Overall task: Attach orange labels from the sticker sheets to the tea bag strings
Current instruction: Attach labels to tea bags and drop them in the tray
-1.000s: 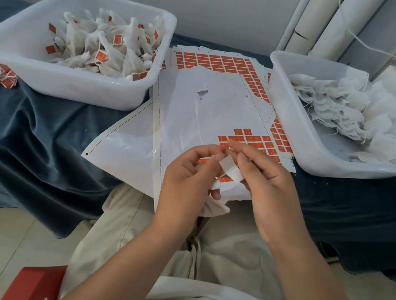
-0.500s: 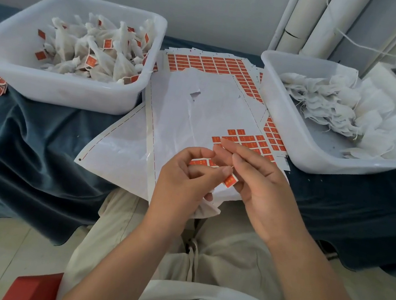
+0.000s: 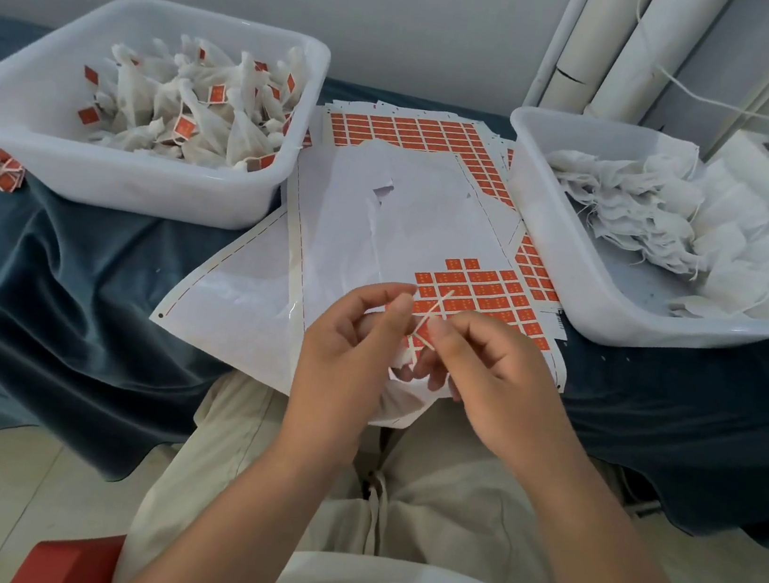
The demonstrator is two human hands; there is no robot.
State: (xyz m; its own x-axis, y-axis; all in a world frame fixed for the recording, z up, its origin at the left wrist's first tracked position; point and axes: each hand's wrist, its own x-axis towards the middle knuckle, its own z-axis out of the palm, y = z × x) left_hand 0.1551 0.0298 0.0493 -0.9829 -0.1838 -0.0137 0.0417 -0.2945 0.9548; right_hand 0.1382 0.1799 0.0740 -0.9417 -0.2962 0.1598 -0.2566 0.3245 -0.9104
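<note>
**A:** Head view, then: how far along is it?

**B:** Partway, I'd judge. The white tub [image 3: 140,188] in the upper left holds a heap of labelled tea bags [image 3: 199,117]. The second tub [image 3: 572,278] at the right edge holds plain tea bags [image 3: 656,206] waiting their turn.

**A:** And the hands?

**B:** Mid-frame, over the sticker sheet [image 3: 433,209]. The left hand [image 3: 344,350] pinches a string [image 3: 434,310], and the right hand [image 3: 495,371] pinches an orange label [image 3: 423,334] onto it (the bag itself is mostly hidden beneath them). Plenty of stickers are left on the sheet.
</note>
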